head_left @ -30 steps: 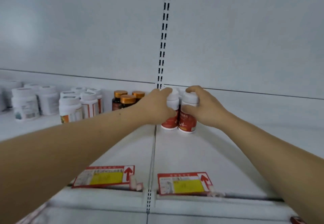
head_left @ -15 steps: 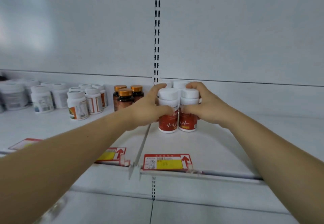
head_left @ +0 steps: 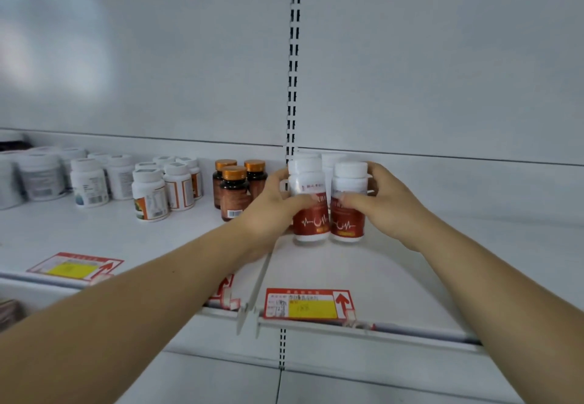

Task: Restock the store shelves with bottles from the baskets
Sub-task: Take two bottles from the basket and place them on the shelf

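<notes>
On the shelf (head_left: 395, 264), just right of the slotted post (head_left: 293, 56), two red bottles stand touching. The left hand (head_left: 271, 210) grips the left bottle (head_left: 309, 201), the right hand (head_left: 388, 204) the right bottle (head_left: 349, 204), fingers curled round each.

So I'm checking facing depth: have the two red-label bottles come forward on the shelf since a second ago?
Yes. The two red-label bottles now stand clear of the back wall, nearer the price tag at the front edge.

Two white-capped bottles with red labels stood upright, touching side by side on the shelf (head_left: 395, 264). The left bottle (head_left: 308, 210) sat in the left hand's (head_left: 268, 210) grip, the right bottle (head_left: 348, 214) in the right hand's (head_left: 390, 204). Behind them more white caps (head_left: 331, 158) showed.
</notes>
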Tool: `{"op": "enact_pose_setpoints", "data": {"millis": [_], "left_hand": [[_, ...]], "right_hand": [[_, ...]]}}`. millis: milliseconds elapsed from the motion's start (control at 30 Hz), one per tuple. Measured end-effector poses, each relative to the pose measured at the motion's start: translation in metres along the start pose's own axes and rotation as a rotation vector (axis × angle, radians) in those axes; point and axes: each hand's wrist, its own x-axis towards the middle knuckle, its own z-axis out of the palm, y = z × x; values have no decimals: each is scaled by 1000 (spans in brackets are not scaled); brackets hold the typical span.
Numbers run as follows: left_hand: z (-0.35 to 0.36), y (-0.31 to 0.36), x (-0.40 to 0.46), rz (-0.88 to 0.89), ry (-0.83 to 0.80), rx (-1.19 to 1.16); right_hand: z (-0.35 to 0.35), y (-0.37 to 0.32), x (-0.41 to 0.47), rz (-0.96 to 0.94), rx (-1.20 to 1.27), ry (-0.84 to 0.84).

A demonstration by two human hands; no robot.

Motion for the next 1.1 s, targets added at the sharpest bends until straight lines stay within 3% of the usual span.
{"op": "enact_pose_setpoints", "data": {"millis": [233,400,567,800,900,1100], "left_hand": [[-9,6,-7,-143,-113,-331],[-6,4,-11,-52,-160,-215],[-10,3,-10,-74,-219,-275],[-9,2,-12,-11,-227,-202],[-9,3,-12,-34,-224,-237],[-7,5,-13,-80,-222,-265]], "right_hand": [[4,-11,1,128,634,-2],[7,-12,-3,28,508,28],[3,-14,-1,73,718,-12],[4,-14,-3,43,678,-17],[3,-14,-3,67,727,-49],[3,-13,-3,27,594,2]]}}
